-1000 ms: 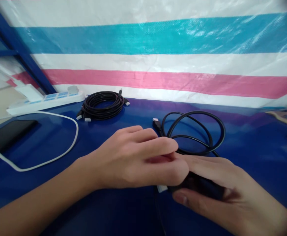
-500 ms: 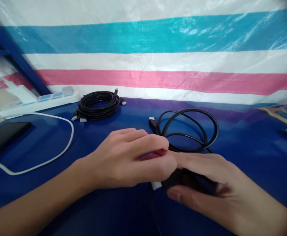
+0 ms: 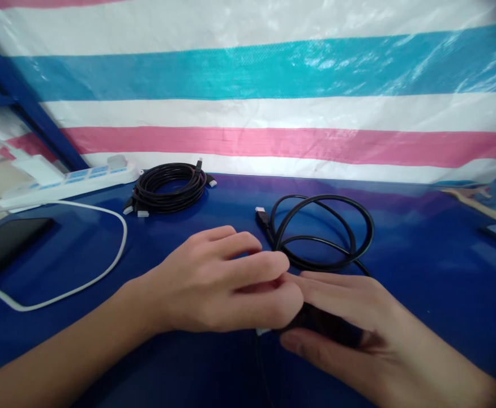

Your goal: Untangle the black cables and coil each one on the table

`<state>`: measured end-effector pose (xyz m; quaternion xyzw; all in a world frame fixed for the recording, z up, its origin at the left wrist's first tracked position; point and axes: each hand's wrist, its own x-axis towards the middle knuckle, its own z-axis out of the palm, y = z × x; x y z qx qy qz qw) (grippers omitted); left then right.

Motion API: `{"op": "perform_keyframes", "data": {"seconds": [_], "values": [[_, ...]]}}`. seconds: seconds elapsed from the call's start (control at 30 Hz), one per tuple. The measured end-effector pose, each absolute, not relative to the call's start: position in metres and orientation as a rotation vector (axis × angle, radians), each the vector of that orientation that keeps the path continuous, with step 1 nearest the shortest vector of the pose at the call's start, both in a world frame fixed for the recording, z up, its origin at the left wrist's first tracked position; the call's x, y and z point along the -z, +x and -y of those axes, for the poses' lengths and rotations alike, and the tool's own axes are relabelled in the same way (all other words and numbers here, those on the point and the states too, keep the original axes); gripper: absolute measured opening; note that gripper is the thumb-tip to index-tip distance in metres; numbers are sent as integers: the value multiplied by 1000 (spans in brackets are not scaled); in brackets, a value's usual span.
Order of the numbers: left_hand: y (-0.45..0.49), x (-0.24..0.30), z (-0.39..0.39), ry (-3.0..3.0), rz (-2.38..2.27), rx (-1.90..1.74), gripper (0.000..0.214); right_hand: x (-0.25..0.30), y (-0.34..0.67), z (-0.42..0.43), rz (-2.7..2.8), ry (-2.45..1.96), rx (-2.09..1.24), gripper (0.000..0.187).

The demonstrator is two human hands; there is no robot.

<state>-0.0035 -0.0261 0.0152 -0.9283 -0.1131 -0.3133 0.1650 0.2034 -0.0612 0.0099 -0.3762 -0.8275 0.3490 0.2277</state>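
Observation:
My left hand [image 3: 226, 283] and my right hand [image 3: 350, 323] meet over the blue table [image 3: 435, 272]. The right hand's fingers and thumb are closed round a black cable bundle [image 3: 322, 327] with a white plug end showing at its left. My left hand's fingers pinch at the same bundle from the left. A loose black cable loop [image 3: 322, 232] with a plug end lies just beyond the hands and runs toward them.
A tightly coiled black cable [image 3: 167, 187] lies at the back left. A white power strip [image 3: 67, 180] sits at the far left edge, its white cord [image 3: 103, 266] curving forward. A dark phone [image 3: 5, 245] lies at left. A striped tarp [image 3: 273, 102] backs the table.
The view tilted up slightly. The white plug end is now almost covered by my left hand. The hands have stayed together on the bundle.

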Motion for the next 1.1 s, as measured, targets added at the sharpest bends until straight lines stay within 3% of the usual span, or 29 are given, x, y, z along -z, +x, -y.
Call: {"op": "perform_keyframes", "data": {"seconds": [0.17, 0.4, 1.1], "values": [[-6, -11, 22, -2652, 293, 880, 9, -8, 205, 62, 2284, -1045, -943, 11], [-5, 2, 20, -2694, 505, 1076, 12, -9, 204, 61, 2273, -1006, -982, 43], [-6, -5, 20, -2687, 315, 977, 9, -14, 202, 64, 2183, -1032, -1082, 10]]}}
